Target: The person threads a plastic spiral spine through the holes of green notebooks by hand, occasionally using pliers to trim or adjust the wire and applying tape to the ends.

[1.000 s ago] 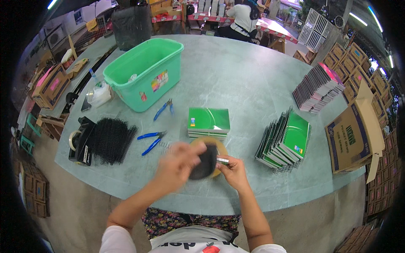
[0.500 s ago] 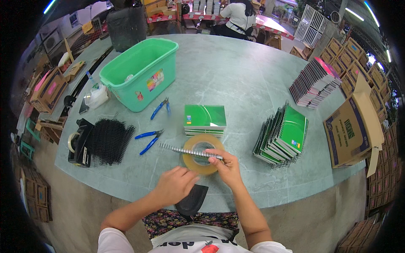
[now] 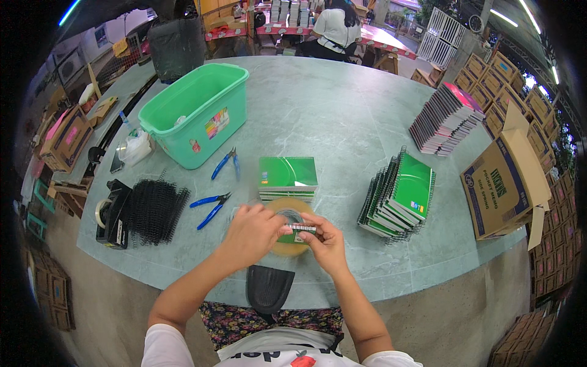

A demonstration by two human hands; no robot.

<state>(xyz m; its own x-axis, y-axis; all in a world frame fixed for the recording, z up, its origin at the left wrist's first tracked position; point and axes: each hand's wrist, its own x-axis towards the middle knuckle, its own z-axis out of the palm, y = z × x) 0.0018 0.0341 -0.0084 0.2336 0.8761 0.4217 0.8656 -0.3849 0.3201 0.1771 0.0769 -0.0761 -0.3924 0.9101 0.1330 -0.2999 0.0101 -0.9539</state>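
My right hand (image 3: pixel 325 243) pinches the right end of a small green-covered notepad (image 3: pixel 287 236), its punched edge turned up. My left hand (image 3: pixel 249 233) is closed at the left end of that edge, on a spiral coil that its fingers mostly hide. Beneath both hands lies a wide roll of clear tape (image 3: pixel 282 204), flat on the table. Just beyond it stands a short stack of green notepads (image 3: pixel 287 172). Two blue-handled cutters (image 3: pixel 211 211) lie left of my hands, beside a heap of black spiral coils (image 3: pixel 158 211).
A black tape dispenser (image 3: pixel 115 217) stands left of the coils, a green tub (image 3: pixel 202 134) behind. On the right are spiral-bound green notepads (image 3: pixel 406 189), a pink-topped stack (image 3: pixel 446 119) and an open carton (image 3: pixel 504 189). A black pad (image 3: pixel 269 287) sits at the near edge.
My left hand has moved up and right onto the coil end that stuck out over the tape. The notepad has tilted, showing its green cover. The view has shifted slightly.
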